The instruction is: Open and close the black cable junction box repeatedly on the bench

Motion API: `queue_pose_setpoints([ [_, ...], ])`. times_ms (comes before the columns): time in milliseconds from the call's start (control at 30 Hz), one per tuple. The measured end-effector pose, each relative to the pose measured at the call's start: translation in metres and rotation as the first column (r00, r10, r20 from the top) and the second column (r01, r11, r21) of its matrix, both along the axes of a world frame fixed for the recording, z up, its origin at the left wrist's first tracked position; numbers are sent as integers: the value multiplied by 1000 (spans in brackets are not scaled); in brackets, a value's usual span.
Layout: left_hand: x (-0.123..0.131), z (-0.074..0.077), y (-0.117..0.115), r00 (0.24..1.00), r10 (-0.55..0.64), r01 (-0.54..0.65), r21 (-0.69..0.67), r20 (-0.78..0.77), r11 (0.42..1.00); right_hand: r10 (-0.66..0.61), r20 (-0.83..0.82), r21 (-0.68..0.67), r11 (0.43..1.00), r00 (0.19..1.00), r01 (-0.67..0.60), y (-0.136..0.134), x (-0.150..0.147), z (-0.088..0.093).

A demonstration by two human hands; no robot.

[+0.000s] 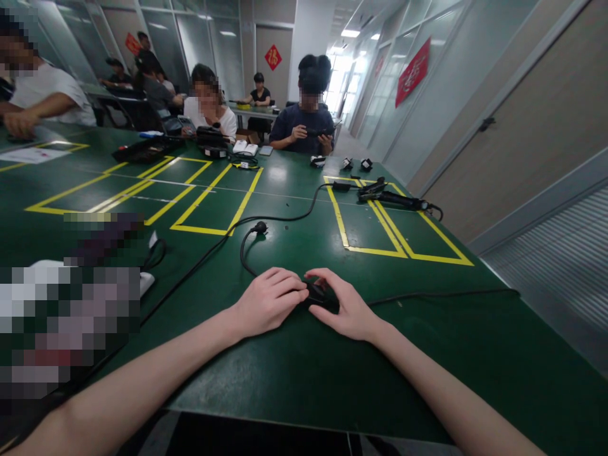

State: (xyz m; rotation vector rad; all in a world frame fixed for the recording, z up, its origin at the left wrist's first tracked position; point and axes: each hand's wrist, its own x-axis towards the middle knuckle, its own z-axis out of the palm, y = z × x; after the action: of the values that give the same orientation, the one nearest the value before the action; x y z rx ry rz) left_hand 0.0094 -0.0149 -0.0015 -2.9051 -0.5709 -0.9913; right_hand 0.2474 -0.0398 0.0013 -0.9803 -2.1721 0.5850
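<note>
Between my two hands, low over the green table [266, 380], is a small black block with a cord [317, 293]; its exact kind is hidden by my fingers. My left hand [270, 301] closes its fingertips on the block's left end. Around the right end curve the thumb and fingers of my right hand [349, 310], with black showing between them. From behind my left hand a short black cord bends up to a power plug [259, 228] lying on the table. Beyond my right hand a black cable [441, 294] runs to the table's right edge.
Yellow tape outlines [375, 252] mark the tabletop. A folded black tool-like device [392, 197] lies at the back right, its long cord crossing leftward. Several small black-and-white items [348, 163], a black tray [142, 151] and seated people are farther back. Blurred objects [90, 304] stand at the left.
</note>
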Motion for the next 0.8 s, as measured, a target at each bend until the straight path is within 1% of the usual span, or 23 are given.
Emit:
queue_pose_setpoints([
  [67, 1, 0, -2, 1000, 10, -9, 31, -22, 999, -9, -4, -129, 992, 1000, 9, -1, 1, 1],
  [100, 1, 0, -2, 999, 18, -17, 26, -37, 1000, -10, -9, -171, 985, 1000, 8, -2, 2, 1],
  [167, 1, 1, -3, 998, 42, -43, -20, -48, 999, -21, -30, -183, 983, 999, 15, -2, 2, 0],
  [233, 0, 2, -2, 996, 87, -89, -122, -22, 989, -31, -33, -103, 994, 999, 27, -1, 2, -2],
  [300, -2, 3, -1, 991, 131, -121, -256, 24, 959, -15, 13, 27, 1000, 1000, 15, -1, 2, -2],
  [367, -3, 4, 0, 990, 138, -113, -362, 43, 925, 2, 81, 141, 990, 997, -13, 0, 2, -1],
  [400, -4, 4, 1, 991, 129, -103, -387, 42, 916, 5, 106, 181, 983, 994, -24, 0, 2, 0],
  [467, -4, 3, 1, 993, 109, -89, -386, 32, 918, -1, 131, 224, 974, 991, -29, 0, 2, 2],
  [567, -3, 3, 1, 995, 99, -82, -361, 27, 929, -14, 155, 217, 976, 988, -20, 0, 1, 4],
  [633, -2, 3, 0, 994, 102, -81, -370, 37, 926, -29, 182, 223, 975, 983, -12, 0, 1, 5],
  [700, -1, 3, 0, 993, 108, -85, -387, 39, 918, -44, 199, 255, 967, 979, -9, -1, 0, 4],
  [800, 0, 4, -1, 995, 100, -91, -386, 2, 918, -51, 195, 274, 962, 980, -4, 0, 0, 4],
])
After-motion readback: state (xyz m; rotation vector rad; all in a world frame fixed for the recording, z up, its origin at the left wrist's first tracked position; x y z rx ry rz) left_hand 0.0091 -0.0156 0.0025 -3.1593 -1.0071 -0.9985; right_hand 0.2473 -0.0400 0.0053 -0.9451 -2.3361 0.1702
